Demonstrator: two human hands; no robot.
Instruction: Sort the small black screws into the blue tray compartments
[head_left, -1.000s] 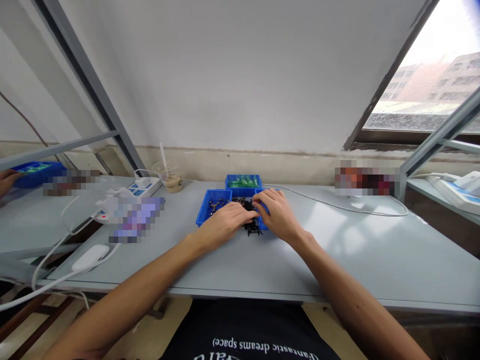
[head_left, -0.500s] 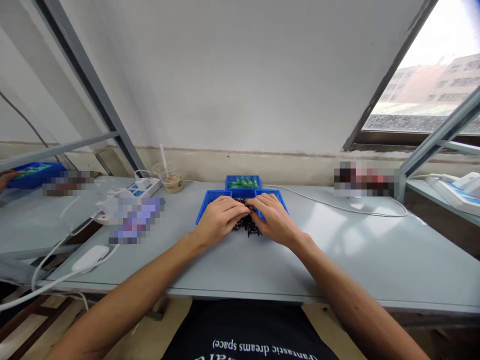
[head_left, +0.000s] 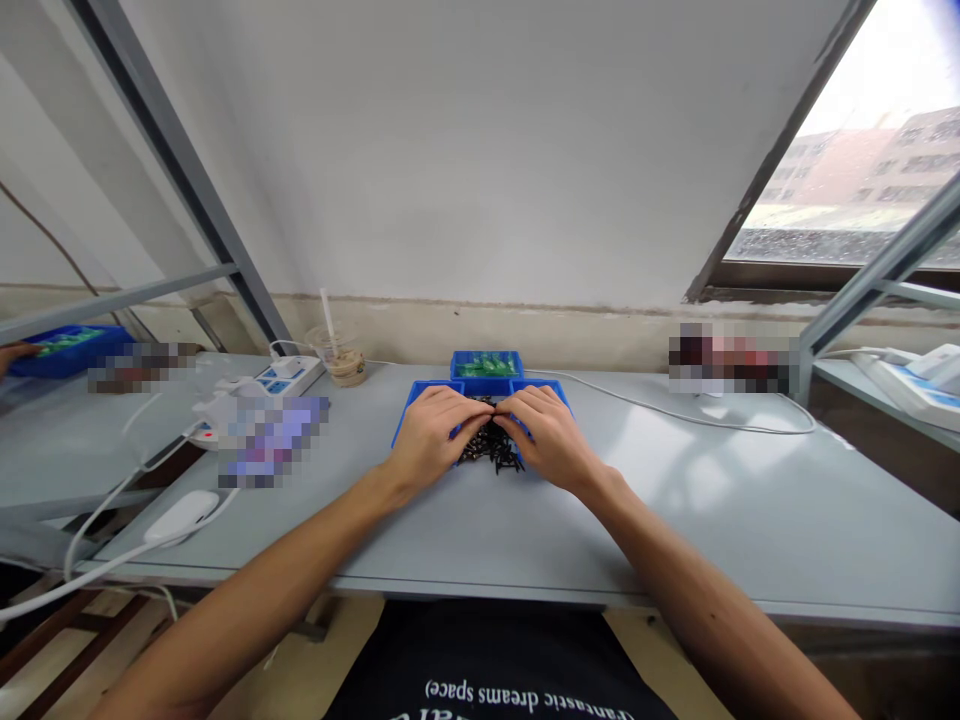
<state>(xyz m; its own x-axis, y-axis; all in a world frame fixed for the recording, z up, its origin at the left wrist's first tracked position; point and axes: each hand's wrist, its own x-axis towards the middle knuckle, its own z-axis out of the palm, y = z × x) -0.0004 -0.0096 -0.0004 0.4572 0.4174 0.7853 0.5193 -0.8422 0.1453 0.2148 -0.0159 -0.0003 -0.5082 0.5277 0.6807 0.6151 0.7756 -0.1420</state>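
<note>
My left hand (head_left: 433,431) and my right hand (head_left: 542,433) rest close together over a pile of small black parts (head_left: 496,450) on the grey table (head_left: 675,500). The fingertips of both hands curl in and nearly meet above the pile, pinching something too small to name. Under my hands lie two blue bins, the left bin (head_left: 406,415) and the right bin (head_left: 561,396), both mostly covered. Behind them stands a third blue bin (head_left: 487,365) with green parts in it.
A white power strip (head_left: 281,375) and a plastic cup with a straw (head_left: 339,355) stand at the back left. White cables (head_left: 675,405) cross the table. A white mouse-like device (head_left: 180,513) lies at the left edge. Another person's hand (head_left: 13,351) shows far left beside a blue bin.
My left hand moved up from beside the pile onto the left bin. Both hands drew together, with the fingertips now nearly touching over the black parts.
</note>
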